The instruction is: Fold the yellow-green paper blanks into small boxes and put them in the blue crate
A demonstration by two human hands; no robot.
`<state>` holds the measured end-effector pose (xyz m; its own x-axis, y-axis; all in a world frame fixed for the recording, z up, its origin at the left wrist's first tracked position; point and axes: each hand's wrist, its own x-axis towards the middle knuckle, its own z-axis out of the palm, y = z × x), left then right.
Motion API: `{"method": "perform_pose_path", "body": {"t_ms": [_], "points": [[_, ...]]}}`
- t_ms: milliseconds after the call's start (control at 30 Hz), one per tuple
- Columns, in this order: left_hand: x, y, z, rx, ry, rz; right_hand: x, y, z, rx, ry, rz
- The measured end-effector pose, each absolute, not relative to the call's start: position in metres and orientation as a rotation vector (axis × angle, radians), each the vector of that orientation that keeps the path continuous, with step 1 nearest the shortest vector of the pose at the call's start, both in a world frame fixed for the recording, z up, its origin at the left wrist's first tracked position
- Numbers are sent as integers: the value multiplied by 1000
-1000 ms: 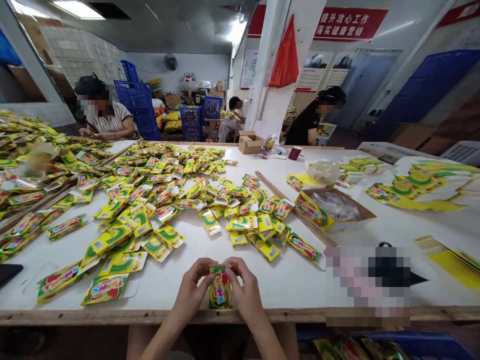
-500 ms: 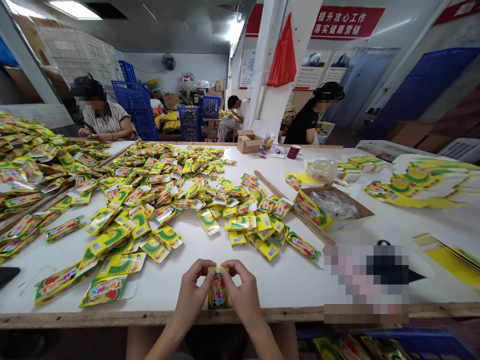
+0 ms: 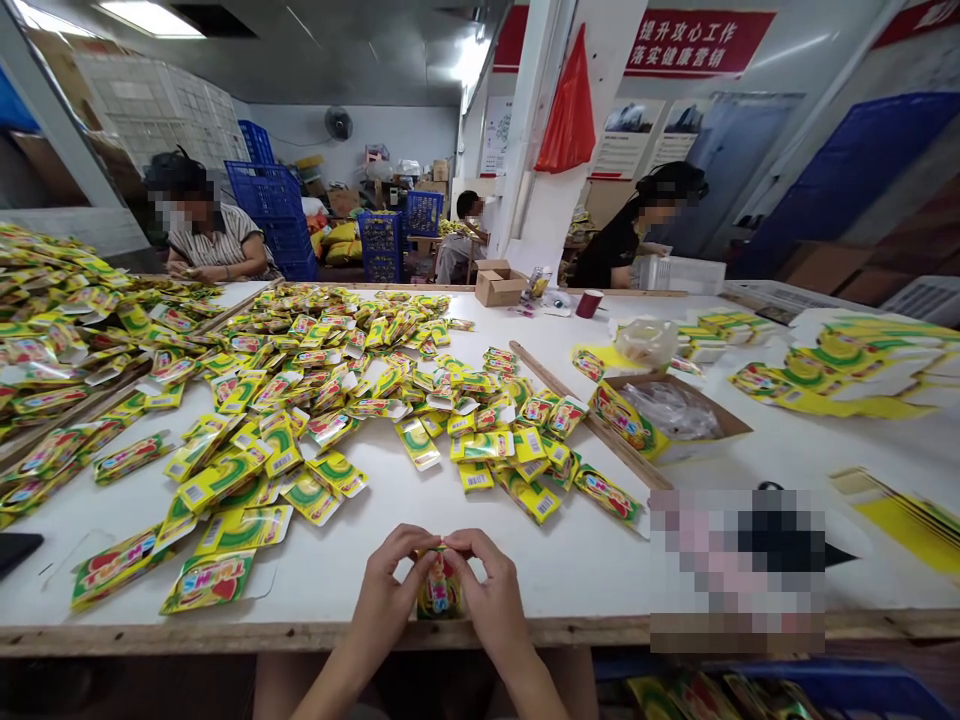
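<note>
A small yellow-and-green printed carton stands near the table's front edge, its colourful lettering facing me. My left hand grips it from the left and my right hand from the right. Thumbs and fingertips of both hands meet at the carton's top end, so the flap there is mostly covered. Just beyond the hands lies a heap of the same cartons, several with their white end flaps showing. Two more cartons lie to the left, one of them the nearer carton.
A wooden strip divides the white table. Right of it stand an open display box with clear plastic bags, flat yellow card sheets and stacked box blanks. A blue crate sits below the edge. Co-workers sit across the table.
My fingers have closed in over the top of the carton, covering more of its upper end. Across the table, the right-hand co-worker now has a white crate in front of them.
</note>
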<state>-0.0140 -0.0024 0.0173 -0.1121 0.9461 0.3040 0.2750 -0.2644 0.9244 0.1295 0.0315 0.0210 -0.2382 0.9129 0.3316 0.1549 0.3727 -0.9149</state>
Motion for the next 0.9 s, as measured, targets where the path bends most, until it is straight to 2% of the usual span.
{"method": "perform_pose_path", "body": {"t_ms": [133, 233, 333, 433, 533, 700, 800, 900], "points": [[-29, 0, 18, 1718, 1412, 1308, 156, 28, 29, -1035, -1654, 798], [-64, 10, 19, 1908, 1703, 1224, 227, 25, 45, -1303, -1662, 517], [-105, 28, 17, 2075, 2062, 957, 313, 21, 58, -1550, -1750, 152], [-131, 45, 15, 2162, 2164, 705, 355, 12, 62, -1674, -1733, -11], [-137, 53, 17, 2181, 2126, 740, 333, 3, 56, -1674, -1659, 101], [-110, 42, 36, 2207, 2026, 899, 230, 4, 41, -1359, -1702, 476], [-73, 25, 47, 2076, 1732, 1108, 175, 5, 34, -1153, -1733, 682], [-35, 11, 49, 1889, 1454, 1170, 142, 6, 26, -1021, -1709, 854]]}}
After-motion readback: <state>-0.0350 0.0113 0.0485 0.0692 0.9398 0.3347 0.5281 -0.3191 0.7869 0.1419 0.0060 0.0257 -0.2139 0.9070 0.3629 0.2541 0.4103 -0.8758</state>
